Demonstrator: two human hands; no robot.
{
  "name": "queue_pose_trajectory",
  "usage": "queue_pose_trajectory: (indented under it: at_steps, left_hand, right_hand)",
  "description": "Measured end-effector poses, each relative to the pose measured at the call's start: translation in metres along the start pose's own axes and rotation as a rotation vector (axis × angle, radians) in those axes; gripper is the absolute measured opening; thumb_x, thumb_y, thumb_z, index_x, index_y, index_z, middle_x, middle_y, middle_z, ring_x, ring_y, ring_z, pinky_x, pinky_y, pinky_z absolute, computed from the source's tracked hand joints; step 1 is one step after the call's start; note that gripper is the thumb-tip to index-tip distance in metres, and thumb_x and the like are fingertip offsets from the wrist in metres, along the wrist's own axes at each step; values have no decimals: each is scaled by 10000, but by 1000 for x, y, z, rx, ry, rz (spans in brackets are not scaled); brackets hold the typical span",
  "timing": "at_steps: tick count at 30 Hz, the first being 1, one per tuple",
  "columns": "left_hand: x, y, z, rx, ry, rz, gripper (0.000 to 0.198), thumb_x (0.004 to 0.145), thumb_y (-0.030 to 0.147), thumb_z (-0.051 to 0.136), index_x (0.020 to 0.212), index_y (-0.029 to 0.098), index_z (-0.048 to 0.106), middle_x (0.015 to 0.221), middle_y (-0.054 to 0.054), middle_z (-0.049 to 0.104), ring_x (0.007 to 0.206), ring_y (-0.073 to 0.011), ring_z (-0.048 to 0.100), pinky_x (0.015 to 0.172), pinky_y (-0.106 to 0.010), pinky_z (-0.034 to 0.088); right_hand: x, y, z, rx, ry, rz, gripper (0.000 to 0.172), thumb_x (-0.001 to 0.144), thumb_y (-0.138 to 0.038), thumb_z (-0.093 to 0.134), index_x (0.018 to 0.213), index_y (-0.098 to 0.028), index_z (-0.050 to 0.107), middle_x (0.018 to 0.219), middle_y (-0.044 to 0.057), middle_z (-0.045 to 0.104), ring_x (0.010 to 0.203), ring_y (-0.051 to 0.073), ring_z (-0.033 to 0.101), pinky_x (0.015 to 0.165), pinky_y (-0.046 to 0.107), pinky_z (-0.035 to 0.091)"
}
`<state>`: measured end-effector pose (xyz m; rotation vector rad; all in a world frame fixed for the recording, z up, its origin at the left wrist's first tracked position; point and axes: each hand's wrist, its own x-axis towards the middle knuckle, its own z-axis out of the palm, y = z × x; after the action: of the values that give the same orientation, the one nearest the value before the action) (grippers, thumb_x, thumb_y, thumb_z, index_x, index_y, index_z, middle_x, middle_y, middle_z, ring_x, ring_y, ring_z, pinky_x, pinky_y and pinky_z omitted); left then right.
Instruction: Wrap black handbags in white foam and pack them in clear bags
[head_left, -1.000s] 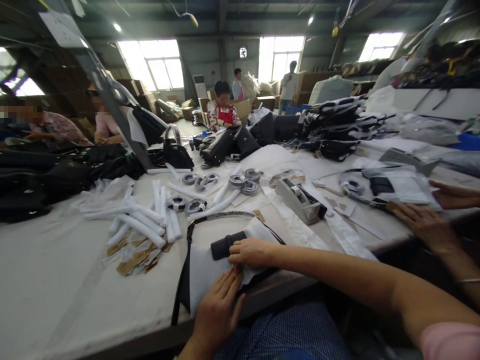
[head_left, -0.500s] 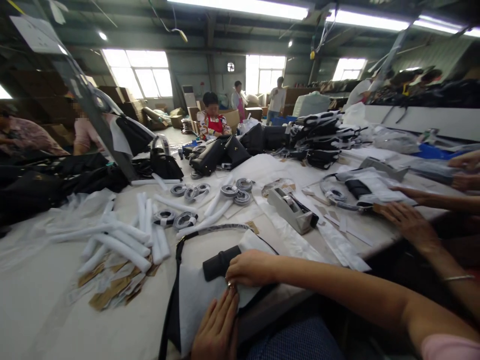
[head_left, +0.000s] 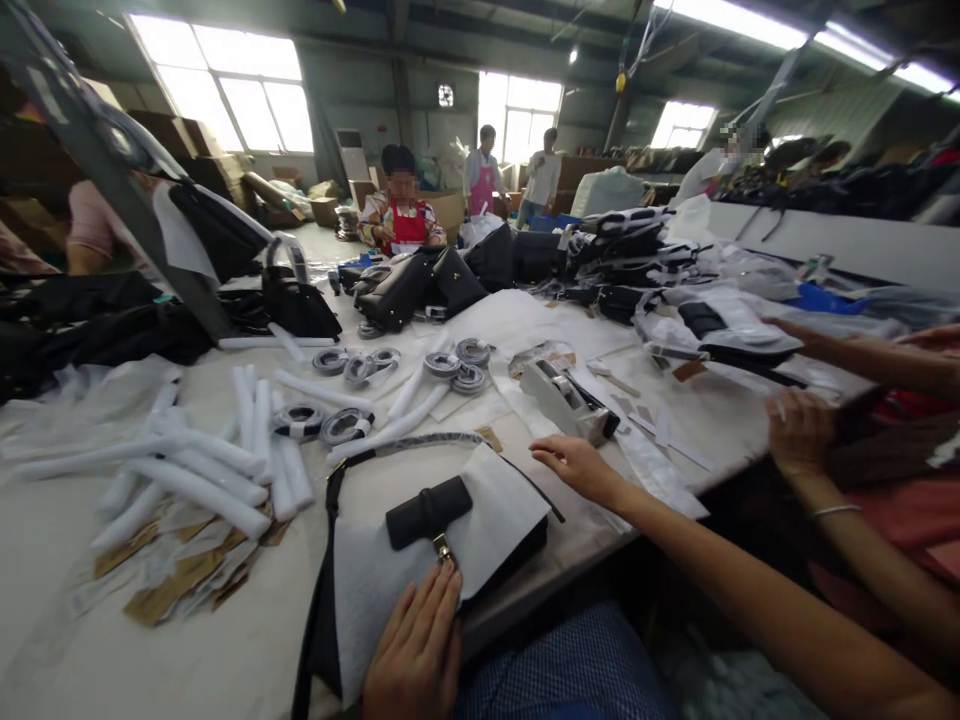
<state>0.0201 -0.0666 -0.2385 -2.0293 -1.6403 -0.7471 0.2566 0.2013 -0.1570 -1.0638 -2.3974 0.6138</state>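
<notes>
Black bag [head_left: 429, 512] sits near on the table [head_left: 247, 655], left hand [head_left: 417, 645] flat on it, right hand [head_left: 581, 468] loose, empty-looking by the tape dispenser [head_left: 564, 395]. If left lifts, white sheet [head_left: 375, 590] could slip tbh.

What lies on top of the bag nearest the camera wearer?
A white sheet, with a black tab and metal clasp visible; the left hand rests at the lower edge. Black sides of the bag show, but its surface beneath the sheet and hand is covered.
</notes>
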Motion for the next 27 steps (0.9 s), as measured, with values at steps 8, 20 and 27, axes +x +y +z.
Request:
queue_pose_trajectory:
  at_steps: [8,20,27]
  left_hand:
    - [5,8,-10,-28,-85,-71,553,923,109,500,1469,170,434,1398,-53,597,1242,-248,607,1003,-436,533]
    - [5,8,-10,14,-76,-47,496,932,118,490,1425,169,493,1401,-56,597,1246,-241,605,1021,-410,531]
    - [8,7,-10,33,-19,-33,483,914,101,487,1389,176,538,1369,-45,624,1221,-219,624,1019,-363,540]
  right_hand:
    - [-59,-19,42,264,-105,217,590,1021,-573,275,1064,-208,737,1019,77,762,1033,278,692,892,422,568]
    - [-50,-82,10,65,117,-273,422,994,-416,509,1379,-253,572,1407,89,588,1348,254,499,1185,468,332]
    - [32,-93,12,-118,-62,-423,234,985,-284,549,1134,-227,721,1157,60,733,1084,202,677,979,312,519]
